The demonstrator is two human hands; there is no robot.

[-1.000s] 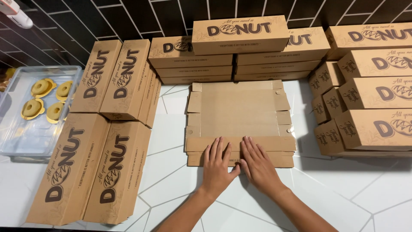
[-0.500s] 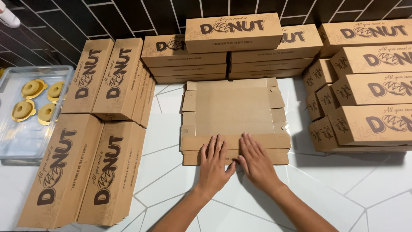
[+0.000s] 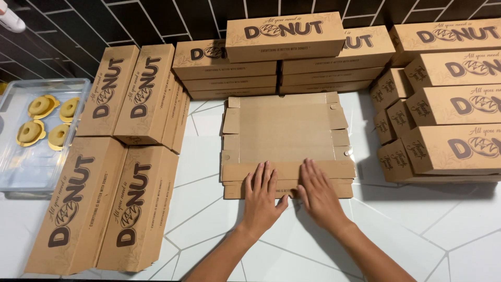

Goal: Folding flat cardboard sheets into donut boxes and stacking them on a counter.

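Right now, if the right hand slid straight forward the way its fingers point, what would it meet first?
The right hand already lies on the flat cardboard sheet. Going straight on, it would cross the sheet's bare middle and probably first meet the stacked boxes at the wall.

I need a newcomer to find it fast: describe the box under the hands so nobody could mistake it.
On the white tiled counter, ringed by stacks of printed brown boxes, lies a flat cardboard box blank. The left hand and right hand press its near edge. Unlike its folded, printed neighbours, it lies unfolded, its plain side up.
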